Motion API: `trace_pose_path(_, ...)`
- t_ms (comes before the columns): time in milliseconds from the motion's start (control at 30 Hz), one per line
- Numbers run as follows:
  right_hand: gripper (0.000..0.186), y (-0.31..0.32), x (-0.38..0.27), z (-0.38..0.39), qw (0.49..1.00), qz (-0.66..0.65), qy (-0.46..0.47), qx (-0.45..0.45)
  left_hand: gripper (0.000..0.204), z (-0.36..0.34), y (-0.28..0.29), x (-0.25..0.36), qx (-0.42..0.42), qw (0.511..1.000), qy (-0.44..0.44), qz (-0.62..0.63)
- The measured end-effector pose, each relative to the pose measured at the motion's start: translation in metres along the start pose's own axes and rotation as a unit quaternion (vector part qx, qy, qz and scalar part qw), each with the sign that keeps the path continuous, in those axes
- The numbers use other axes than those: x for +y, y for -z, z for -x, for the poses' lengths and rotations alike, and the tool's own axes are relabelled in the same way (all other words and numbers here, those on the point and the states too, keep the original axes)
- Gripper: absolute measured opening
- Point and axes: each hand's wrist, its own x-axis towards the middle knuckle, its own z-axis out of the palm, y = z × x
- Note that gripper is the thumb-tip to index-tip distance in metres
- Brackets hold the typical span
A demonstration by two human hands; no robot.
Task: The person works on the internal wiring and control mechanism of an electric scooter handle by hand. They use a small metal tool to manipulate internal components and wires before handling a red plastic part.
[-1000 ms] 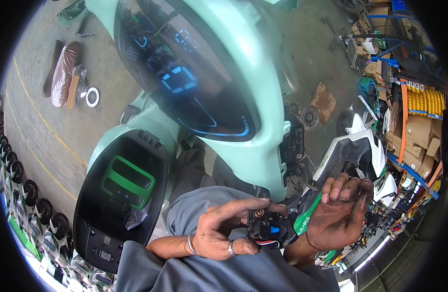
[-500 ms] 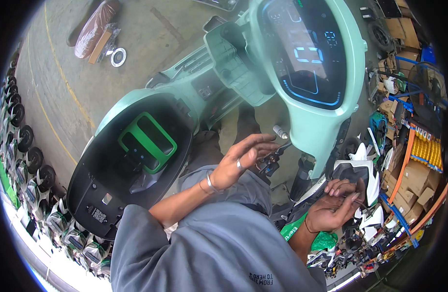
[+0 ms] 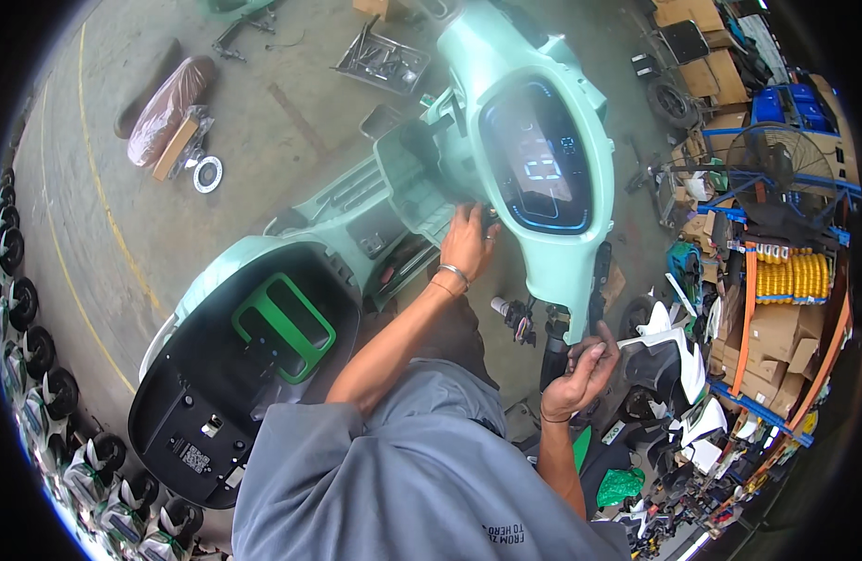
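A mint-green scooter fills the middle, its lit oval display [image 3: 537, 159] set in the handlebar cover [image 3: 554, 276]. My left hand [image 3: 468, 245] reaches to the edge of the storage panel [image 3: 407, 178] below the display, its fingers apart and partly bent. At the lower end of the handlebar cover, beside the black handgrip [image 3: 550, 360], my right hand [image 3: 580, 376] is closed, thumb against curled fingers; what they hold, if anything, is too small to make out. Between the hands hangs a loose cluster of switch parts and wires [image 3: 518, 320].
An open black under-seat bin [image 3: 192, 383] with a green frame [image 3: 295, 327] is at left. On the floor lie a wrapped seat [image 3: 169, 112] and a tray of tools [image 3: 384, 61]. Shelving with boxes [image 3: 777, 327] and white panels [image 3: 674, 360] stand at right.
My left hand has moved from the hanging switch parts up to the storage panel. My right hand has come up and left to the cover's lower end. The view has shifted.
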Motion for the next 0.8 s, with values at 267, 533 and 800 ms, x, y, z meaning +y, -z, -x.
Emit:
trace_pose_path(267,0.037,0.001,0.007,0.001,1.000,-0.018,-0.008,-0.004,0.023,-0.017,-0.030,-0.024,-0.094,0.991,-0.060,-0.078)
trace_pose_path(533,0.033,0.000,0.006,-0.003,0.999,0.017,0.038,0.000,0.022,-0.013,-0.024,-0.016,-0.080,0.996,-0.041,-0.018)
trace_pose_path(800,0.039,0.042,0.006,-0.004,0.980,0.007,-0.137,-0.146,0.018,-0.016,-0.024,-0.022,-0.063,0.997,-0.032,-0.007)
